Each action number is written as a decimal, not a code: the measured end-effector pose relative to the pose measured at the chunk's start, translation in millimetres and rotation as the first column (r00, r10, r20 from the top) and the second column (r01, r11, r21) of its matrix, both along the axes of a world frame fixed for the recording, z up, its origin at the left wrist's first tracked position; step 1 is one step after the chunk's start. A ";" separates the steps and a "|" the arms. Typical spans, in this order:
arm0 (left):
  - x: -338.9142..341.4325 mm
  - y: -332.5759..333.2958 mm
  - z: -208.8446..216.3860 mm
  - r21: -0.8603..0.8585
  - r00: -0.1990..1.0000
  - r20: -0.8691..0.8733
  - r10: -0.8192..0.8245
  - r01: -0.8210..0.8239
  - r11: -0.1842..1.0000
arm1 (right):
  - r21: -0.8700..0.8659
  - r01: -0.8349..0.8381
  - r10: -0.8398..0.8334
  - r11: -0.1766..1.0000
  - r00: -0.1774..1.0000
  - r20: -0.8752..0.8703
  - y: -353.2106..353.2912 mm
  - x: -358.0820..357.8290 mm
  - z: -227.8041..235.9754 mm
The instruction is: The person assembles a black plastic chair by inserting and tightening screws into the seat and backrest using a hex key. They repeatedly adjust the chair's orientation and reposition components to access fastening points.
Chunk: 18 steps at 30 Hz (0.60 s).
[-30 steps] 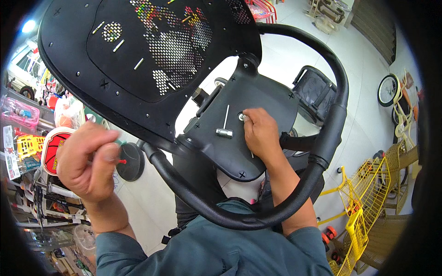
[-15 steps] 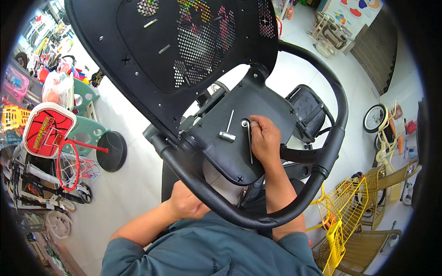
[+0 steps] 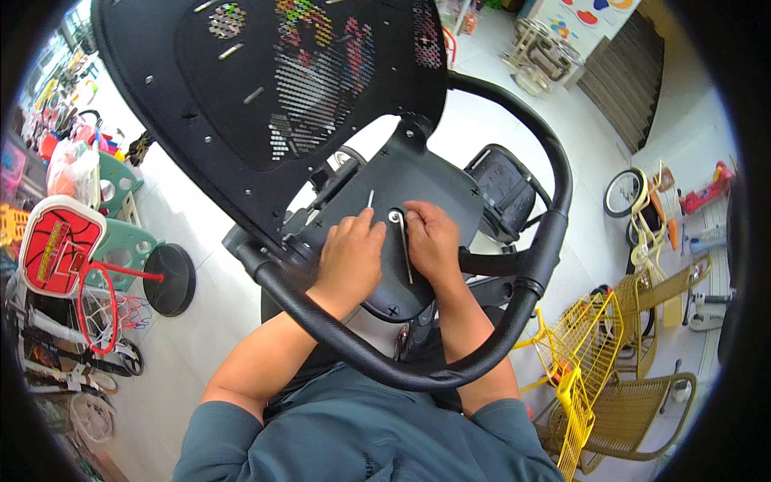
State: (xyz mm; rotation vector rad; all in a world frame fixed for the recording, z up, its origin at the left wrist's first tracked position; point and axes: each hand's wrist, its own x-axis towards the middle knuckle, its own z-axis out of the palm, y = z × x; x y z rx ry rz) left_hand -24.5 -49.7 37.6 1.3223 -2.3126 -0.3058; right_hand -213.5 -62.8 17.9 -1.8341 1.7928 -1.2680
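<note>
White tiled floor (image 3: 201,265), bright daylight across it. Toy basketball hoop (image 3: 60,257), red-and-white backboard, on black round base (image 3: 169,277), left. Green plastic chair (image 3: 120,189) behind it, bagged toys (image 3: 68,165) heaped further left. Yellow wire cart (image 3: 582,369) lower right, two brown wicker chairs (image 3: 642,402) beside it. Child's bike wheel (image 3: 622,193) and red ride-on toy (image 3: 707,189) along right side. Brown slatted shutter (image 3: 626,72) top right, metal rack (image 3: 534,60) near it.
</note>
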 end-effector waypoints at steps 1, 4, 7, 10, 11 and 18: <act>0.8 0.4 -2.1 -0.017 1.000 -0.001 -0.001 0.001 1.000 | -0.015 -0.009 0.009 1.000 1.000 0.004 0.1 0.4 -0.2; -1.3 -2.1 -6.9 -0.092 1.000 -0.003 0.002 -0.003 0.996 | -0.031 -0.016 0.016 0.999 1.000 -0.006 -4.2 0.4 -4.2; -7.6 -7.8 -8.5 -0.078 0.998 0.053 0.016 -0.012 0.997 | -0.076 -0.041 0.041 0.996 0.999 -0.003 -13.0 -2.0 -8.1; -14.5 -13.5 -5.3 -0.071 0.987 0.153 0.037 -0.026 0.997 | -0.048 -0.077 0.077 0.996 0.997 0.007 -15.0 -3.5 -5.3; -16.6 -15.3 -3.3 -0.055 0.984 0.174 0.035 -0.026 0.998 | -0.085 -0.100 0.105 0.991 0.993 0.055 -10.7 -2.1 -3.1; -26.1 -20.0 7.5 0.032 0.965 0.257 0.052 -0.062 0.998 | -0.223 -0.211 0.238 0.952 0.966 0.101 94.8 -16.8 -5.2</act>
